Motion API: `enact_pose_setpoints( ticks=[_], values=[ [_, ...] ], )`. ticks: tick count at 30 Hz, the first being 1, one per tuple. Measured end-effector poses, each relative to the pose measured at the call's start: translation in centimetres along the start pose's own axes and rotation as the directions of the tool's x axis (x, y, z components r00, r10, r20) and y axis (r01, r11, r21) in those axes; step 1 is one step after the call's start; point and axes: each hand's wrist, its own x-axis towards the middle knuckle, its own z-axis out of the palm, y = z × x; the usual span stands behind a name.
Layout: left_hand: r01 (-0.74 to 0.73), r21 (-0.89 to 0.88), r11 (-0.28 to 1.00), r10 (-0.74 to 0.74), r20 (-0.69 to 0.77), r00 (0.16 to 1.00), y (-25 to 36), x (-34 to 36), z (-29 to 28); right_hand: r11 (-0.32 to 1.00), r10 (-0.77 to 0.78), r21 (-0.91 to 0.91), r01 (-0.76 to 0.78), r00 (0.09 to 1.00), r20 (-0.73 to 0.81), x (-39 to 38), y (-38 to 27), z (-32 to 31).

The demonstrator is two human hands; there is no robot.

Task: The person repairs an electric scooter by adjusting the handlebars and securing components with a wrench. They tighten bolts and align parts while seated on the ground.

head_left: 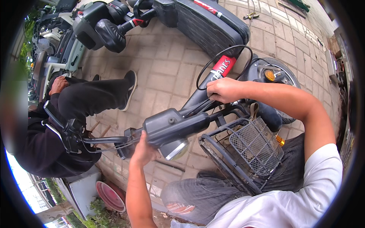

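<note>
Left hand (143, 149): fingers curled shut around the underside of the dark grey plastic handlebar housing (175, 125) of the black electric bicycle, just left of the round chrome-rimmed headlamp (174, 149); thumb side hidden, so how tight the grip is cannot be told; right hand (223, 89): fingers clenched over the black stem and cable bundle (200, 99) above the housing, knuckles up, nothing loose held. The housing sits mid-frame between the two hands, tilted, its left grip and brake lever (70, 133) pointing toward a seated person in dark clothes (76, 102). Counts: one black wire-mesh front basket (254, 146), just right of the headlamp; one black looped cable (224, 64); one orange reflector (270, 75); one red round basin (111, 196) on the brick paving (167, 64); one second dark scooter (205, 19) lying at top.
</note>
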Motion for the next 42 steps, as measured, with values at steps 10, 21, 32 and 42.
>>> enact_pose_setpoints(
  ticks=[10,21,32,42],
  values=[
    [0.08,-0.045,0.996,-0.078,0.039,0.996,-0.1,-0.2,-0.4,0.943,-0.139,-0.308,0.128,0.99,-0.014,0.7,-1.7,1.4],
    [-0.027,-0.112,0.993,0.02,-0.06,0.998,-0.4,0.5,0.9,0.905,-0.143,-0.384,0.181,0.982,0.127,2.0,-1.7,2.1],
    [-0.098,-0.056,0.994,0.097,-0.018,0.995,-1.2,-0.1,0.1,0.986,0.115,-0.14,-0.093,0.981,0.157,3.5,-2.2,2.6],
    [-0.115,-0.056,0.992,0.116,0.017,0.993,-1.3,0.2,-0.2,1.0,-0.023,-0.018,0.025,0.989,0.146,2.4,-2.7,2.5]
  ],
)
